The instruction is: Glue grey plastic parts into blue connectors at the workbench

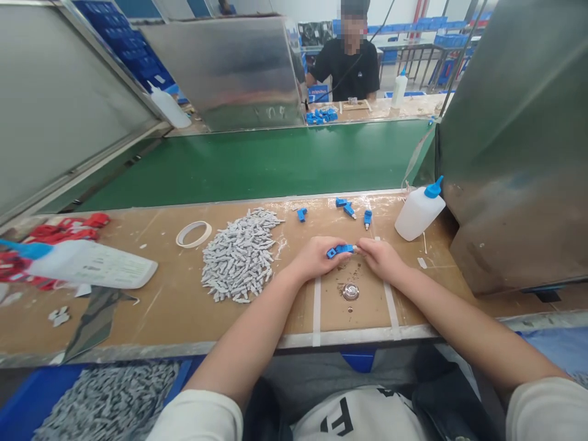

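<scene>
In my left hand [316, 257] is a small blue plastic piece [340, 250], gripped between thumb and fingers. My right hand [377, 256] pinches at the right end of that piece, where a small pale tip shows; the fingers hide most of it. Just beyond the hands lie several similar blue pieces [349, 209], one with a pale tip [367, 219] and another one [301, 214] farther left. A shiny round metal dish [350, 291] sits on the table below my hands. Left of my left arm is a heap of small grey parts [241, 254].
A white bottle with a blue nozzle [419, 211] stands at the right; another bottle [92, 263] lies by red parts [68, 229] at left. A tape roll [193, 234] is near the heap. Beyond runs a green belt [275, 162], with a person [351, 67] across it. A blue bin [18, 407] holds grey parts.
</scene>
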{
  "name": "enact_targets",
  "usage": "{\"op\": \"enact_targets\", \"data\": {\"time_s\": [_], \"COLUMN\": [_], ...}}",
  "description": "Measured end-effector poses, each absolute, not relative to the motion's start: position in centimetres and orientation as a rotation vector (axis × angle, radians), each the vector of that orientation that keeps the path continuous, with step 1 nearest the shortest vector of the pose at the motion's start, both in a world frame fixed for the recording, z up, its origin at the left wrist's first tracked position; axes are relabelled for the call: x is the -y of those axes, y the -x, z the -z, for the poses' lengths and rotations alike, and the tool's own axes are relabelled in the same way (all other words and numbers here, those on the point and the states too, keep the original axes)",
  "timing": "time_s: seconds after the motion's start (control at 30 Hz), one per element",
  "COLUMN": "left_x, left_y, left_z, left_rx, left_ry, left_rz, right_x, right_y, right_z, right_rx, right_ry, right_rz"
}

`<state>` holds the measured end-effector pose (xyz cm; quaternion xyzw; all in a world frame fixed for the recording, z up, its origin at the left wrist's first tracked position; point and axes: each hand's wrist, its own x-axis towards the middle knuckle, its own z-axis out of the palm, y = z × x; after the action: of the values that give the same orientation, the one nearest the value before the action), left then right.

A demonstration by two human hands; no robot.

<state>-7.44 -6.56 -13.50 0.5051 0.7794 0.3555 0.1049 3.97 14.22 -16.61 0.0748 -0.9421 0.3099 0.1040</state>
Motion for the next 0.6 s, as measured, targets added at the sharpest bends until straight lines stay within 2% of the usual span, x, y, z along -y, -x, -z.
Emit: {"op": "enact_targets", "data": {"time_s": [0.13, 0.33, 0.47, 0.6], "left_x": [6.8, 6.6, 5.9, 5.7], "left_y": [7.9, 8.3, 8.6, 8.7], "left_z": [13.1, 13.9, 14.8, 14.6], "left_rx": [-2.379, -2.455, -2.468, -2.522], "left_ry": [-1.283, -0.947, -1.003, -1.123], "left_rz": [-0.974, -1.299, -1.338, -1.108], "right_x": [-14.0, -13.9, -12.5, -6.8], "right_y": [-3.8, -2.5, 0.6, 7.3], "right_z": [16.2, 14.6, 10.8, 6.8], "right_rx": [2.909, 2.972, 2.812, 2.871], "right_ry": [-0.095, 0.364, 0.256, -0.233], "right_rz": [-0.574, -0.102, -0.180, -0.379]}}
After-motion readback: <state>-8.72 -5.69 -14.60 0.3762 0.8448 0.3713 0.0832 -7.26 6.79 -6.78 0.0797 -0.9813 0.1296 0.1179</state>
